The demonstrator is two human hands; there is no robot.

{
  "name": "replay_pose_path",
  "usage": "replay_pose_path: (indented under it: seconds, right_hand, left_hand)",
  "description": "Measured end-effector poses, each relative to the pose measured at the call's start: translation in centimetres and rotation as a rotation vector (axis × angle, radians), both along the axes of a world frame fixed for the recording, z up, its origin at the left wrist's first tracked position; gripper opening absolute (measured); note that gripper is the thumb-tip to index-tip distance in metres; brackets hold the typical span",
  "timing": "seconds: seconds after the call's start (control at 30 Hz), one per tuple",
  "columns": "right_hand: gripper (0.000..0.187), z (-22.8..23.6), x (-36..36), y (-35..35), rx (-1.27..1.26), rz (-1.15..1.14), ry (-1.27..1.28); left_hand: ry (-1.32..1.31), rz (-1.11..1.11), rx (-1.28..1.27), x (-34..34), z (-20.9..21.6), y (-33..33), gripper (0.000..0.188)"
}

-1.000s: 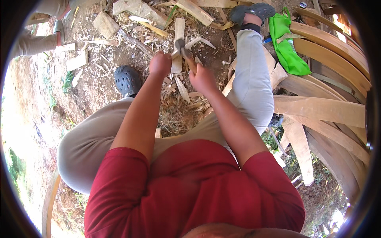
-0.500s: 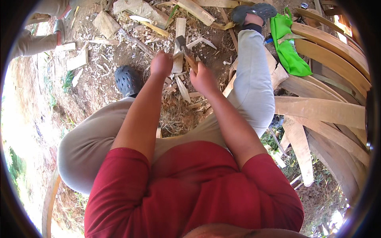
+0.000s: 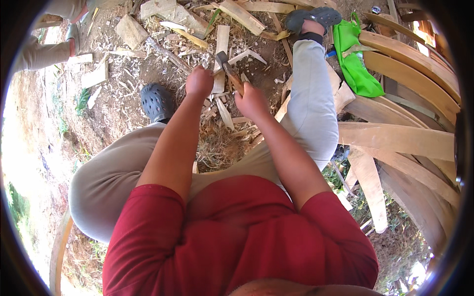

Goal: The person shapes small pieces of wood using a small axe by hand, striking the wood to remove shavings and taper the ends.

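Note:
My right hand [image 3: 253, 102] is wrapped round the wooden handle of a hammer [image 3: 234, 79]. The hammer's grey metal head points away from me, over a narrow pale wooden strip [image 3: 222, 39] on the ground. Just left of the hammer head, my left hand [image 3: 199, 82] is closed in a fist with its back toward me. What its fingers hold, if anything, is hidden. A brown stick [image 3: 170, 56] lies on the far left side of that fist. Thin split slivers of wood [image 3: 224, 113] lie below and between both hands.
Wood shavings and offcuts [image 3: 131, 32] cover the dirt ground. Long curved planks [image 3: 400, 138] are piled at the right, beside a bright green bag [image 3: 351, 61]. My clog-covered feet [image 3: 158, 102] stand either side. Another person's legs [image 3: 44, 52] show at the far left.
The hammer head has dipped slightly toward me, still beside my left fist. Both hands keep nearly the same place, and the whole view has shifted a little.

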State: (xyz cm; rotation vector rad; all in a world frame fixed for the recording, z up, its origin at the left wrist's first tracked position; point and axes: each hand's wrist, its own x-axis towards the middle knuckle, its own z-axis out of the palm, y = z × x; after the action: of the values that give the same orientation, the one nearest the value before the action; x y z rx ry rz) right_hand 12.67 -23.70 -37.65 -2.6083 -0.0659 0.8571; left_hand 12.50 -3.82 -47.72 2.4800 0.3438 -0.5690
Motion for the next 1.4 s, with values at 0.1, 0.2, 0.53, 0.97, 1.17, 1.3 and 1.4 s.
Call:
replay_pose_path:
  seconds: [0.1, 0.2, 0.53, 0.97, 1.17, 1.3, 1.4]
  right_hand:
    - [0.033, 0.5, 0.0, 0.4, 0.049, -0.057, -0.011]
    - [0.033, 0.1, 0.4, 0.0, 0.044, -0.047, 0.021]
    - [0.029, 0.4, 0.1, 0.0, -0.005, -0.001, 0.048]
    - [0.033, 0.4, 0.4, 0.3, 0.079, -0.124, 0.014]
    - [0.032, -0.4, 0.0, -0.2, -0.001, 0.022, 0.000]
    - [0.031, 0.4, 0.5, 0.4, 0.081, -0.084, -0.018]
    - [0.031, 0.0, 0.8, 0.0, 0.010, -0.039, 0.069]
  left_hand:
    - [-0.039, 0.008, -0.013, 0.2, -0.4, 0.2, 0.025]
    - [-0.041, 0.030, -0.033, 0.7, 0.5, 0.1, 0.026]
    - [0.128, 0.066, -0.006, 1.9, 3.7, -0.5, 0.028]
    - [0.050, -0.011, 0.031, 1.0, 1.4, -0.2, 0.027]
    - [0.073, 0.011, 0.005, 0.9, 2.0, -0.5, 0.026]
    - [0.069, 0.003, 0.004, 1.2, 0.7, -0.1, 0.026]
    - [0.082, 0.004, 0.017, 0.9, 1.0, -0.2, 0.026]
